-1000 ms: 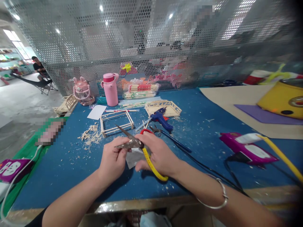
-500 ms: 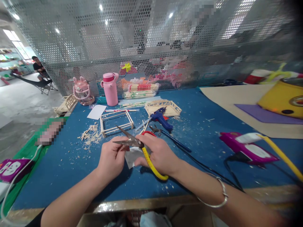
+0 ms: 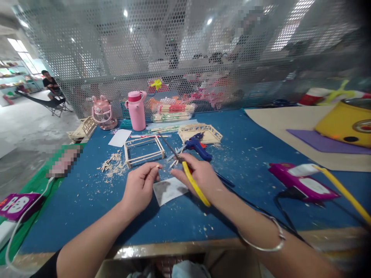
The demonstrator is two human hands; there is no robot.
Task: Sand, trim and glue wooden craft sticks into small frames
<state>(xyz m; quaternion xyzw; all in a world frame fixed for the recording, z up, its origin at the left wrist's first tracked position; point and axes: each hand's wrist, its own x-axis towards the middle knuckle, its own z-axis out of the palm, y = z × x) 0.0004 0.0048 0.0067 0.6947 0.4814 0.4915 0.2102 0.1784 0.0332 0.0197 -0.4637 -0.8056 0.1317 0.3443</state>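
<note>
My right hand (image 3: 199, 175) is closed around scissors (image 3: 193, 183) with yellow-sleeved handles, their dark blades pointing up and left. My left hand (image 3: 142, 181) is closed in a pinch; a tiny pale bit shows at its fingertips, too small to name. Between and below the hands lies a greyish-white sheet of paper (image 3: 168, 191) on the blue table. Just beyond my left hand stands a box frame of thin wooden sticks (image 3: 145, 152). A blue glue gun (image 3: 198, 146) rests past the scissors, close to a wooden tray with a latticed rim (image 3: 213, 135).
Wood scraps (image 3: 111, 166) lie left of the frame. A pink flask (image 3: 136, 112) and a pink bottle (image 3: 104, 114) stand at the back, beside bagged sticks (image 3: 174, 110). At right are a purple power strip (image 3: 303, 181), cables and a yellow container (image 3: 344, 121). A perforated metal screen (image 3: 179, 50) rises behind.
My right hand has drawn the scissors away from my left hand, and the blades have swung to point farther forward. More of the paper sheet now shows. My left hand remains pinched.
</note>
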